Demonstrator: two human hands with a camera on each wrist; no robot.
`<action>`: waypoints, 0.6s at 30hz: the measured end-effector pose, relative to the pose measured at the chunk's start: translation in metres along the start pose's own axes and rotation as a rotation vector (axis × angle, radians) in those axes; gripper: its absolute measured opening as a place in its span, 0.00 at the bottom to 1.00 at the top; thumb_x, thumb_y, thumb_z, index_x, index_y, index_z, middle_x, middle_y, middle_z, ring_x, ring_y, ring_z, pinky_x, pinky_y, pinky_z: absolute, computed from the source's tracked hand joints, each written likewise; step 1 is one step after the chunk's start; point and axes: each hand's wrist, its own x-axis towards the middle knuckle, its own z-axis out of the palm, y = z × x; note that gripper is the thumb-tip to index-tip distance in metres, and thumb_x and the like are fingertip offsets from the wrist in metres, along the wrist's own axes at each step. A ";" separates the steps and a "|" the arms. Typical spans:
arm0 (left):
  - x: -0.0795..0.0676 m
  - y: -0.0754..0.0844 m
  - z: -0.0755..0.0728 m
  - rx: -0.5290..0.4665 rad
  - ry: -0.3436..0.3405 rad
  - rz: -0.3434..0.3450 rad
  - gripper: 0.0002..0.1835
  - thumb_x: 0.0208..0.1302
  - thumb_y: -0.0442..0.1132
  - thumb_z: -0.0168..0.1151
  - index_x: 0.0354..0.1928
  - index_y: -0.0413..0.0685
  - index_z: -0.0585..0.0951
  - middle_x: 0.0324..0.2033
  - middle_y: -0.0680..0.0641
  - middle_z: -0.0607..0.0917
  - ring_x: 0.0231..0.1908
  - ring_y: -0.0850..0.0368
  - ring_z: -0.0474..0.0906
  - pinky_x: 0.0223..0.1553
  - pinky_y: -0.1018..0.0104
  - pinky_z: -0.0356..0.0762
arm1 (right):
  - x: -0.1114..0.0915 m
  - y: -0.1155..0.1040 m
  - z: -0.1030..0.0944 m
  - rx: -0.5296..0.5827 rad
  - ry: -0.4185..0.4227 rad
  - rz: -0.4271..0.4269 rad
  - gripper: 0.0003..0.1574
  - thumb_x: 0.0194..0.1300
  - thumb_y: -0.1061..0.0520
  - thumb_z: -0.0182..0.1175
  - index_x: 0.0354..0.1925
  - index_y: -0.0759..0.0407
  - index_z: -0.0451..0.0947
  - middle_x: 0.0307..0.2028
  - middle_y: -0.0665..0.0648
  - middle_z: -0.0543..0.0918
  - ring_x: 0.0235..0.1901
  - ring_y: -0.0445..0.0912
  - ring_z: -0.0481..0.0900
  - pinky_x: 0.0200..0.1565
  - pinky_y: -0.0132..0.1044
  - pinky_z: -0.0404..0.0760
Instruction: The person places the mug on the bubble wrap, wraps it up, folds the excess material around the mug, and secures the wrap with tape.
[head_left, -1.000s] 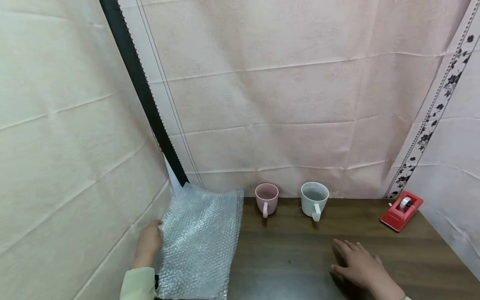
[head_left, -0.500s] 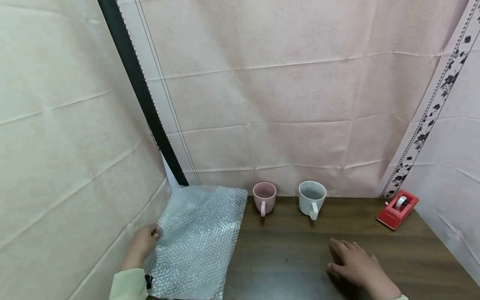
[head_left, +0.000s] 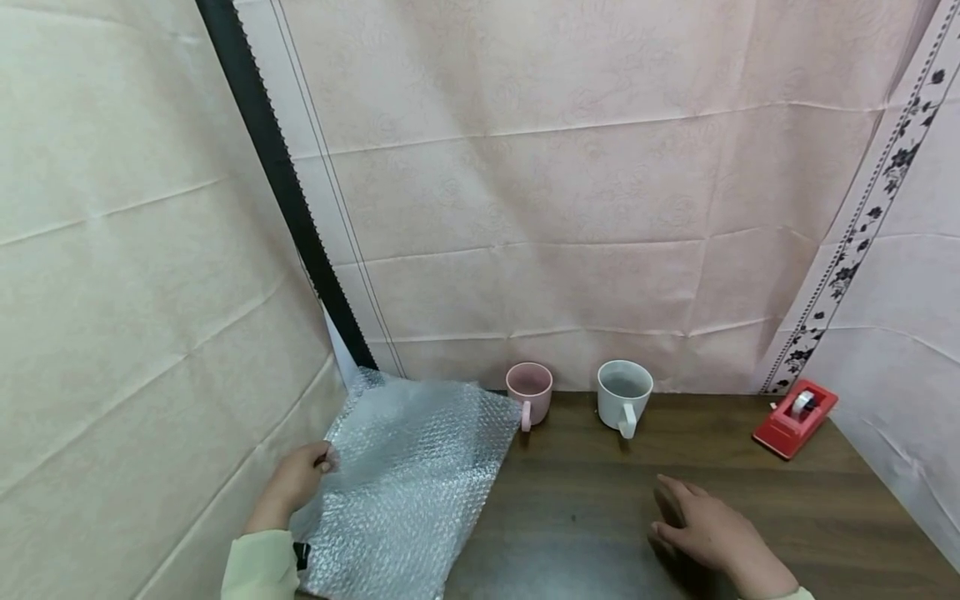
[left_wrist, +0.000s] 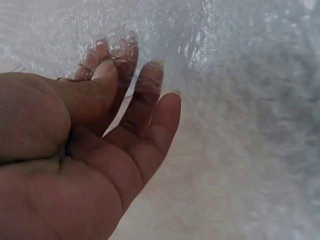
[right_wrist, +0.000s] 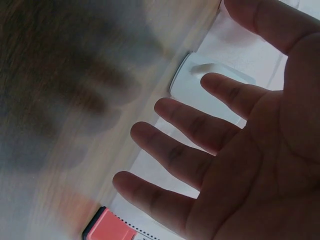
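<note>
Clear bubble wrap [head_left: 420, 467] lies at the left of the table, its far right corner reaching the pink mug [head_left: 529, 392]. My left hand [head_left: 296, 477] pinches its left edge between thumb and fingers; in the left wrist view the thumb [left_wrist: 102, 82] presses the film, and several fingertips show through it. Over the right half of the table my right hand [head_left: 708, 533] hovers palm down, holding nothing. In the right wrist view its fingers [right_wrist: 175, 152] are spread and nearly straight. A pale blue-white mug [head_left: 624, 396] stands upright beyond that hand, handle toward me.
A red tape dispenser [head_left: 797, 418] with a small roll sits at the far right of the brown wooden table [head_left: 570, 500]. Pale cloth [head_left: 562, 183] hangs behind the table and along both sides, close to my left hand.
My left hand, first flat by the wrap's edge, has lifted it slightly and shifted it right, so its far right corner now touches or overlaps the pink mug in view. The right hand barely moves.
</note>
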 end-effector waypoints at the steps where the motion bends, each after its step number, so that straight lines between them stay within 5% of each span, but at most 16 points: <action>1: -0.001 0.005 -0.001 -0.003 -0.004 0.005 0.10 0.81 0.26 0.57 0.40 0.44 0.82 0.41 0.44 0.90 0.43 0.51 0.82 0.43 0.52 0.80 | 0.000 0.000 0.000 -0.001 -0.002 0.003 0.58 0.72 0.31 0.75 0.82 0.65 0.70 0.73 0.79 0.79 0.70 0.77 0.80 0.65 0.81 0.79; 10: 0.004 0.022 0.009 0.004 -0.024 0.094 0.08 0.82 0.29 0.61 0.45 0.45 0.87 0.45 0.44 0.92 0.45 0.52 0.85 0.47 0.52 0.83 | 0.001 -0.002 0.002 0.006 0.011 -0.010 0.57 0.72 0.32 0.75 0.82 0.65 0.70 0.72 0.78 0.81 0.70 0.76 0.81 0.66 0.80 0.80; 14: 0.007 0.026 0.014 -0.035 -0.011 0.103 0.09 0.82 0.28 0.63 0.54 0.41 0.89 0.53 0.37 0.93 0.54 0.41 0.89 0.55 0.43 0.88 | 0.002 -0.001 0.003 0.011 0.008 -0.011 0.57 0.73 0.32 0.75 0.82 0.65 0.70 0.73 0.79 0.80 0.71 0.76 0.81 0.67 0.80 0.79; 18: 0.006 0.022 0.013 -0.051 -0.043 0.092 0.22 0.78 0.25 0.64 0.70 0.36 0.83 0.58 0.31 0.91 0.61 0.30 0.87 0.59 0.37 0.89 | 0.003 0.000 0.003 0.009 0.001 -0.001 0.57 0.73 0.32 0.75 0.82 0.65 0.70 0.72 0.78 0.81 0.71 0.76 0.81 0.67 0.80 0.79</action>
